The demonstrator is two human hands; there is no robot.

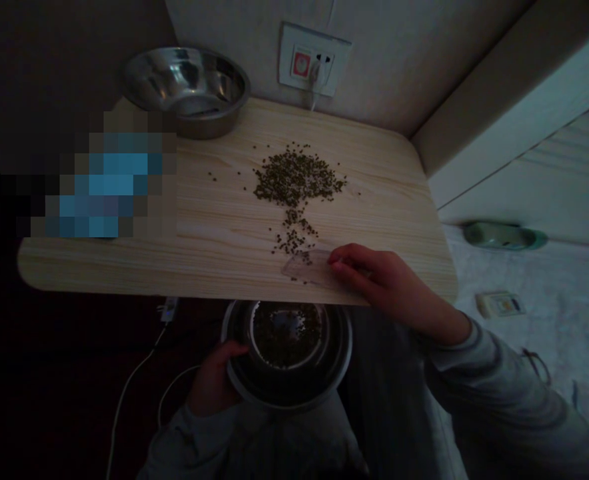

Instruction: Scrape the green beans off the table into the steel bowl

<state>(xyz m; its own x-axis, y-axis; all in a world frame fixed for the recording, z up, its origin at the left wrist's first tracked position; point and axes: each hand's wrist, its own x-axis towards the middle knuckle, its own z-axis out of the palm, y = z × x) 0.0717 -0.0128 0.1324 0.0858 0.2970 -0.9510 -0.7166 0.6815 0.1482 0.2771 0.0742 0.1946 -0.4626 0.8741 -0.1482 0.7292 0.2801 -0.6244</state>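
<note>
A pile of small dark green beans [297, 179] lies on a light wooden table [214, 253], with a thin trail of beans running toward the near edge. My right hand [379, 280] rests near that edge, fingers closed on a clear flat plastic piece [308, 268] that lies against the trail. Below the table edge my left hand [214, 377] grips the rim of a steel bowl [287, 350], which holds several beans.
A second, empty steel bowl [187, 87] stands at the table's back left. A wall socket [312, 61] with a plugged cable sits behind the table. A white cable [134, 380] hangs below. Slippers [504, 235] and a small box [499, 304] lie on the floor to the right.
</note>
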